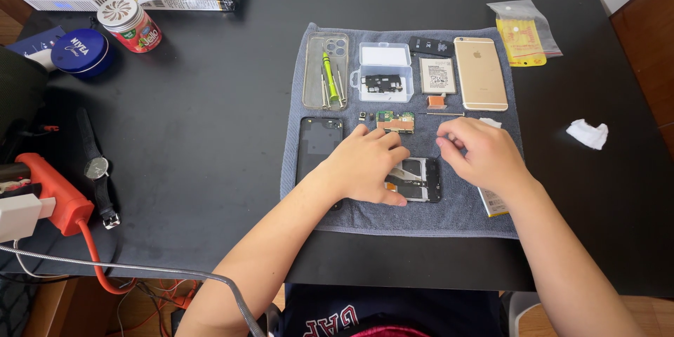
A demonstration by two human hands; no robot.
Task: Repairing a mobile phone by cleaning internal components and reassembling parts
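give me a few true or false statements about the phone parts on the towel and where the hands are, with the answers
1. The left hand rests on the opened phone frame. True.
2. The gold phone lies at the towel's left edge. False: it lies near the top right of the grey towel.
3. A green screwdriver lies in the clear phone case. True.
4. The right hand holds the watch. False: the watch lies far left on the black table, away from both hands.
5. The green circuit board lies just above the left hand. True.
6. The small plastic box is shut. False: its lid stands open.
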